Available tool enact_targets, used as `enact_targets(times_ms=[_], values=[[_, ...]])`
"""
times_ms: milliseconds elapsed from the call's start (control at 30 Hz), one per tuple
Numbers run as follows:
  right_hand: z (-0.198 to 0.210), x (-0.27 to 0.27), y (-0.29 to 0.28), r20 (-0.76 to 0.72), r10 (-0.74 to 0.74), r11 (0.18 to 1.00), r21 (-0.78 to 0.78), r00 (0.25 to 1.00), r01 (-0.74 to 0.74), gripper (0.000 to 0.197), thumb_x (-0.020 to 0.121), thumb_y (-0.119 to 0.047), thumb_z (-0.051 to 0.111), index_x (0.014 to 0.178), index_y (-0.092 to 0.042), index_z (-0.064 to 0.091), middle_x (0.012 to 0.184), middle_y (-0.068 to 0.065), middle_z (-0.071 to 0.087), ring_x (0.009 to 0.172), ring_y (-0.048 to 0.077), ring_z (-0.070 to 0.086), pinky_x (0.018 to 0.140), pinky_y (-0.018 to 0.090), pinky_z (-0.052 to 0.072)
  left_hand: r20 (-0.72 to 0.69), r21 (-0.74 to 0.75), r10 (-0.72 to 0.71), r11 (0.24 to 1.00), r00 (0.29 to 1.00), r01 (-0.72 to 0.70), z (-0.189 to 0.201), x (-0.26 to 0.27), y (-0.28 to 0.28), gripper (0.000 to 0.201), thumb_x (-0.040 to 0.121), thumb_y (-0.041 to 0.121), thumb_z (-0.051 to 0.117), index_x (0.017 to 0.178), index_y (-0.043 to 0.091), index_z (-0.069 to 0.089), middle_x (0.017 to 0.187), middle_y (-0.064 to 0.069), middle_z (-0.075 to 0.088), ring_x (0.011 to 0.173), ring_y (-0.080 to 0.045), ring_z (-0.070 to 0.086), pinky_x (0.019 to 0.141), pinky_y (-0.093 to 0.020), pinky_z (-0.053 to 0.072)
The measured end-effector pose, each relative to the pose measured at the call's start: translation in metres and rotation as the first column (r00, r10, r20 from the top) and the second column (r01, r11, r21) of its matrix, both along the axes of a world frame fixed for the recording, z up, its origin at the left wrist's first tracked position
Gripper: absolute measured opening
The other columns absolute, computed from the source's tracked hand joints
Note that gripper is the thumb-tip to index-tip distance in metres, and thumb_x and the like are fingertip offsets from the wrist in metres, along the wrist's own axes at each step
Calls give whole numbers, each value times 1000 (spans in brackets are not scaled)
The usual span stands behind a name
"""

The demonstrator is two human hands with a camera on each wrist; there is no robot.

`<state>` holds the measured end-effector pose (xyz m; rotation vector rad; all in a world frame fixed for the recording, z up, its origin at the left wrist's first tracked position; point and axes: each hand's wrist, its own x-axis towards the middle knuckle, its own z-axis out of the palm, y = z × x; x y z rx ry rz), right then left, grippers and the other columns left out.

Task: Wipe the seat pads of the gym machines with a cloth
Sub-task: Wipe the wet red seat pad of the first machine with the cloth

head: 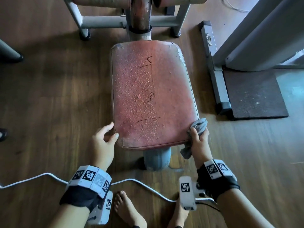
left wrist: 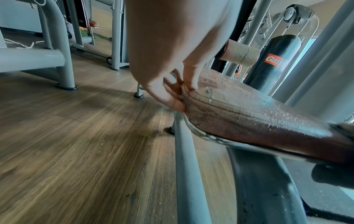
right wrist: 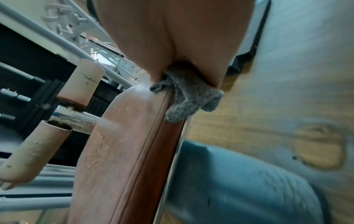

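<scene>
A worn red seat pad [head: 151, 96] covered in water droplets fills the middle of the head view. A few dark threads lie on it. My left hand [head: 105, 137] rests at its near-left corner, thumb on top and fairly straight fingers touching the side edge, as the left wrist view shows at the pad's seam [left wrist: 249, 112]. My right hand [head: 199, 139] grips a bunched grey cloth [head: 199, 125] against the near-right corner. In the right wrist view the cloth [right wrist: 187, 100] hangs over the pad's piped edge [right wrist: 124, 144].
A grey post [head: 156, 158] carries the seat above wood flooring. Another machine's grey frame [head: 213, 66] and a dark rubber mat [head: 253, 94] lie to the right. A white cable [head: 139, 183] crosses the floor by my bare feet [head: 128, 209]. Foam rollers [right wrist: 80, 81] sit beyond the pad.
</scene>
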<state>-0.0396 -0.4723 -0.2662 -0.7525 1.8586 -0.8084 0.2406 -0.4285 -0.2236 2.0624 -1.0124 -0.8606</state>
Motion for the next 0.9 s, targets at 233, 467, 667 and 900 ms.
enact_targets(times_ms=[233,467,667,900], values=[[-5,64,25,47,-342,939,-26,939,343,78,88,-46,50,150,-24,8,151,11,28,137,25,35,114,46,29,-114,110,-92,988,989,104,-4,32,-18,25,90,18,64,115,18,62,112,6,60,104,-15,59,84,-33,54],[-3,48,-2,-2,-497,864,-98,868,494,66,94,-41,47,148,-14,20,145,15,36,132,27,41,111,47,32,-174,112,-129,982,976,150,-2,39,-35,35,90,13,65,123,19,57,118,0,57,97,-12,61,66,-20,55],[0,114,27,62,-517,856,5,854,517,81,86,-53,46,149,-18,9,151,12,27,136,26,35,113,48,28,-191,100,-129,984,973,150,-6,42,-36,31,87,10,68,115,20,59,116,-3,61,97,-15,64,69,-28,59],[8,85,6,-42,-546,837,-6,837,546,70,98,-37,45,151,-18,3,152,16,18,139,27,29,114,41,26,-197,81,-127,986,972,145,-9,44,-36,29,87,10,68,112,22,59,108,4,59,94,-12,63,64,-23,57]])
